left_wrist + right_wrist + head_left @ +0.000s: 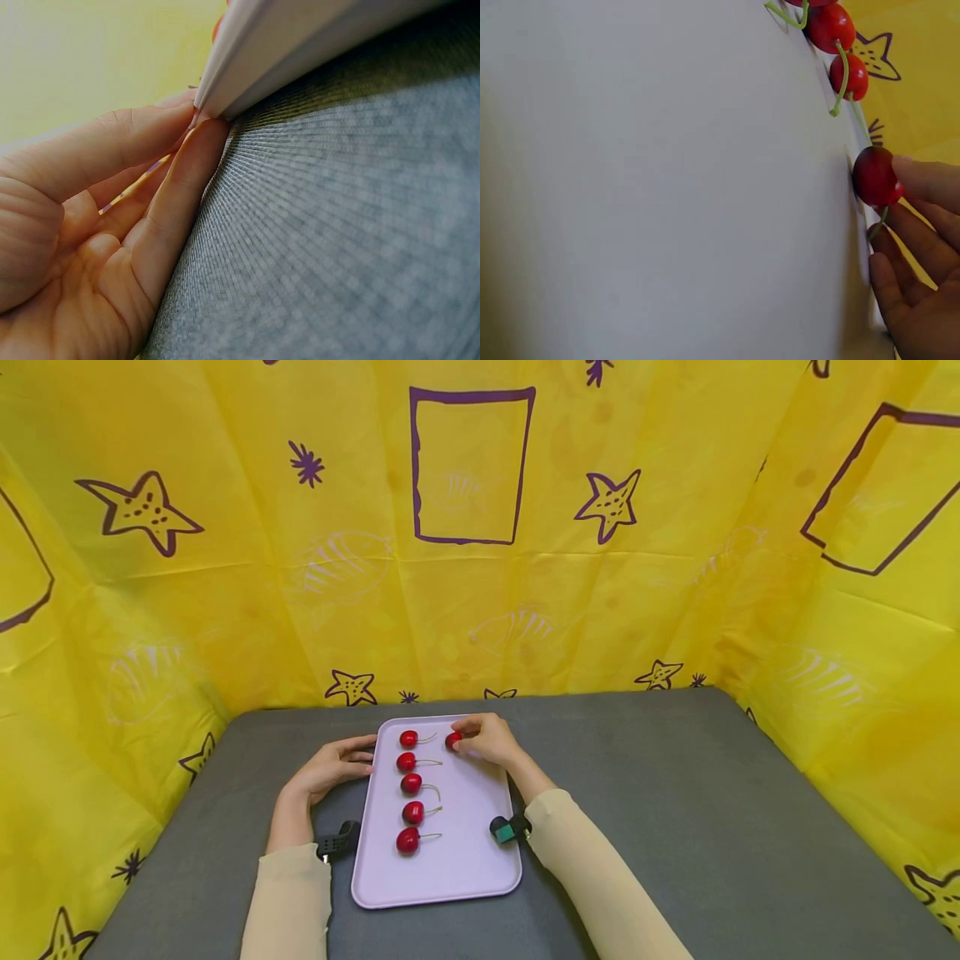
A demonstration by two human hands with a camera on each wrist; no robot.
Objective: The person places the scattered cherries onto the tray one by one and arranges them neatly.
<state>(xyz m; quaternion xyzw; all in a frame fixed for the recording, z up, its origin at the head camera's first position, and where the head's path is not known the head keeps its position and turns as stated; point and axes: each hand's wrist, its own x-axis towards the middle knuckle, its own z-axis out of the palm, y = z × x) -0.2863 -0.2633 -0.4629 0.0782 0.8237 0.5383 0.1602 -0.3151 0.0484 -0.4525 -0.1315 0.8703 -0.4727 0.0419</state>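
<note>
A pale lilac tray (472, 868) lies on the table, bearing a column of red cherries with stems along its left half. My right hand (489, 740) is over the tray's far right part and pinches a cherry (453, 741) between thumb and fingers. The right wrist view shows this cherry (874, 177) low at the tray surface, the thumb against its side. My left hand (333, 768) is at the tray's left edge, fingers fairly straight. Up close, its fingertips (204, 142) touch the rim (232, 60).
Five cherries are lined up from the far cherry (408, 739) to the near cherry (408, 841), stems pointing right. Grey cloth (675, 827) covers the table. Yellow printed curtains (465, 610) enclose the back and sides.
</note>
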